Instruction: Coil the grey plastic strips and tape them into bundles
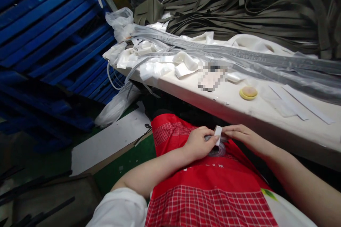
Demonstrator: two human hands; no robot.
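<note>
A short white strip stands up between the thumb and fingers of my left hand, which is closed on it above my lap. From the other side, my right hand reaches in with its fingertips at the strip's edge. Its fingers lie close together and its thumb is hidden, so what it pinches I cannot make out. Beneath both hands, a clear, shiny plastic bundle rests on the red apron, partly covered by the left hand.
A white table runs across in front, bearing a blurred-out flat object, a yellow round case, white paper strips and long grey plastic-wrapped strips. Dark straps are heaped behind. Blue slatted racks stand left.
</note>
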